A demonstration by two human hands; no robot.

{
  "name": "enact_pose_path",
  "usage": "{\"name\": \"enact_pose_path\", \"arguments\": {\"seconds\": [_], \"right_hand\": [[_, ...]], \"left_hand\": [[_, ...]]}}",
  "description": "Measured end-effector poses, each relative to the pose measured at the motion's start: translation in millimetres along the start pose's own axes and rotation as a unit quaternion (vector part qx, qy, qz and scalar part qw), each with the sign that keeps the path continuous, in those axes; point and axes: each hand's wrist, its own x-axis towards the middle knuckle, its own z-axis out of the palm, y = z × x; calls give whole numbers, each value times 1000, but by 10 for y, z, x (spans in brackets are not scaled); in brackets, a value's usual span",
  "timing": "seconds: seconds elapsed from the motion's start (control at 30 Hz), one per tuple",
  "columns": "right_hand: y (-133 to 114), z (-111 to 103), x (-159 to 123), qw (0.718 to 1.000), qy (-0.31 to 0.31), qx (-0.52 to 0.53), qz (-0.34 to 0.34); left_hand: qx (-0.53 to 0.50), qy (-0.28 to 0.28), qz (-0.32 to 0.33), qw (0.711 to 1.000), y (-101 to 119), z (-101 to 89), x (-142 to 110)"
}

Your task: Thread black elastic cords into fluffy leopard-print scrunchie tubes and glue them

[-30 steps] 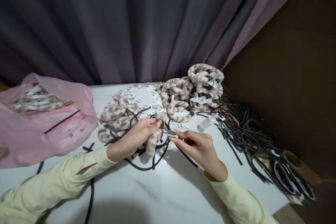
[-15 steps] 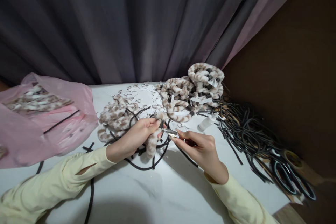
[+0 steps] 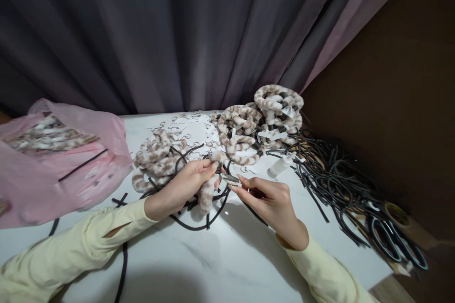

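My left hand point(image 3: 194, 180) is closed around a fluffy white-and-brown plush cord point(image 3: 206, 196), just above the middle of the table. A black ribbed band point(image 3: 218, 167) wraps the cord by my left fingertips. My right hand point(image 3: 272, 199) pinches a small silver metal piece point(image 3: 231, 178) between thumb and fingers. Its far end points left and reaches the black band; whether they touch I cannot tell. Loose black cords point(image 3: 194, 228) curve beneath and around my left hand. Left of it lies a heap of plush cords point(image 3: 161, 154).
Coiled plush rings point(image 3: 279, 99) with white tags stand at the back right, beside a small clear bottle point(image 3: 281, 165). Tangled black cords point(image 3: 330, 165) and scissors point(image 3: 386, 241) lie on the right. Small metal hooks point(image 3: 181, 120) are scattered behind. A pink bag point(image 3: 106, 137) of plush sits left.
The silver piece in my right hand has turned very slightly at the band. Both hands otherwise stay in place.
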Motion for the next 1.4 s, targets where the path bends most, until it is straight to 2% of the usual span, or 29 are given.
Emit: {"name": "enact_pose_path", "arguments": {"seconds": [0.9, 1.03, 1.17, 1.4], "right_hand": [[-43, -15, 2, 1000, -12, 10, 25], [-35, -20, -19, 1000, -19, -10, 4], [-34, -16, -32, 997, -16, -56, -44], [-61, -7, -17, 977, -39, -175, -117]], "left_hand": [[-10, -3, 20, 1000, 14, 18, -20], [6, 0, 17, 1000, 23, 27, -20], [31, 18, 22, 999, 53, 39, -23], [120, 51, 55, 990, 36, 31, -5]]}}
